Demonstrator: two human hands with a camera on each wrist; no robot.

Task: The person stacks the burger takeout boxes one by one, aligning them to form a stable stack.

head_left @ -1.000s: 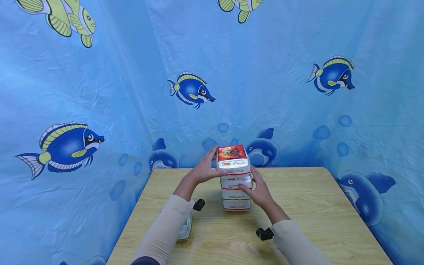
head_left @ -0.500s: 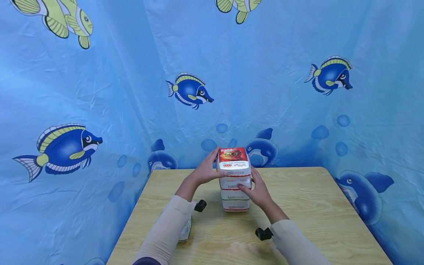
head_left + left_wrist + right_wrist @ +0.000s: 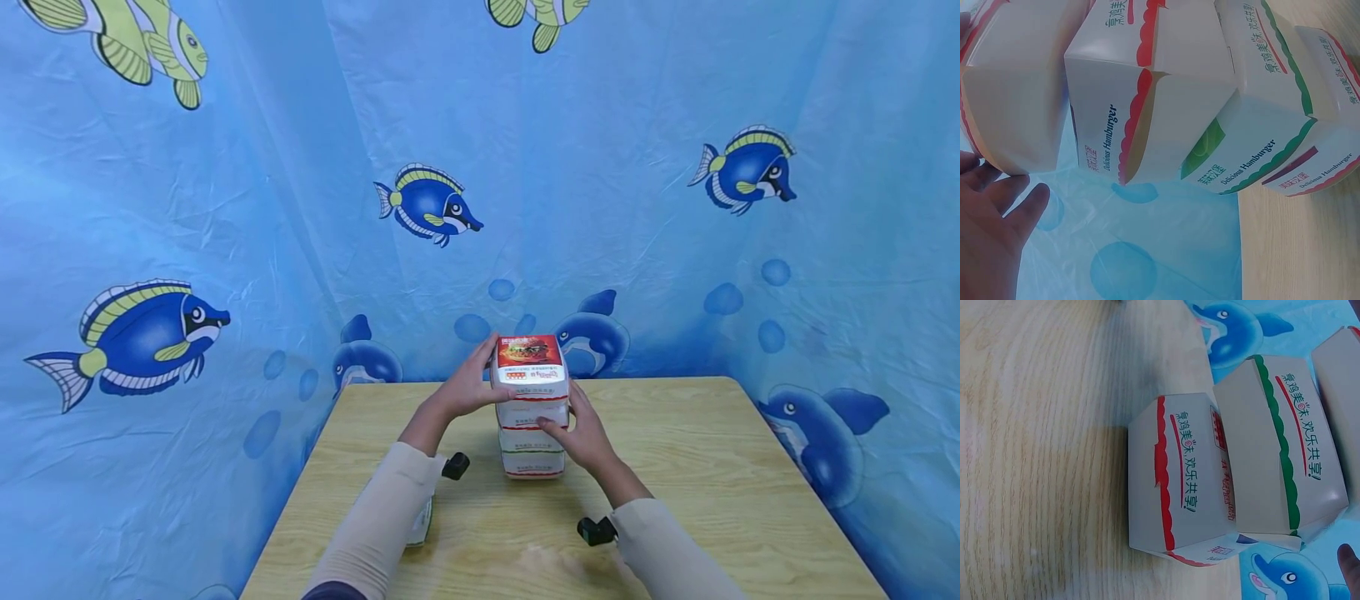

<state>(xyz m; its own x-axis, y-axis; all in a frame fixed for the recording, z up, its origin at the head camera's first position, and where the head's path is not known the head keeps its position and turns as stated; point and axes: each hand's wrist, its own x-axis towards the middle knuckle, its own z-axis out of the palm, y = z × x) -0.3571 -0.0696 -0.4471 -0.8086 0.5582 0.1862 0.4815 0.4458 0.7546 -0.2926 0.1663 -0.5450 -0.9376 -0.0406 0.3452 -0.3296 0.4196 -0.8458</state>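
Note:
Several white hamburger boxes stand stacked in the head view. The top hamburger box (image 3: 529,367) has a red lid with a burger picture, and my left hand (image 3: 463,387) grips it, thumb on the front and fingers at its left side. Just below, my right hand (image 3: 588,429) holds the second box (image 3: 516,414), thumb on its front and fingers along its right side. Under these sit a green-trimmed box (image 3: 531,440) and a red-trimmed bottom box (image 3: 534,464). In the left wrist view my left fingertips (image 3: 1034,203) touch the top box's edge.
Another box with green trim (image 3: 422,523) lies on the wooden table (image 3: 697,467), mostly hidden behind my left forearm. A blue curtain (image 3: 585,208) printed with fish and dolphins surrounds the table's back and sides.
The top box has come down slightly onto the stack with my left hand around it, and its lid tilts less. My right hand has barely moved.

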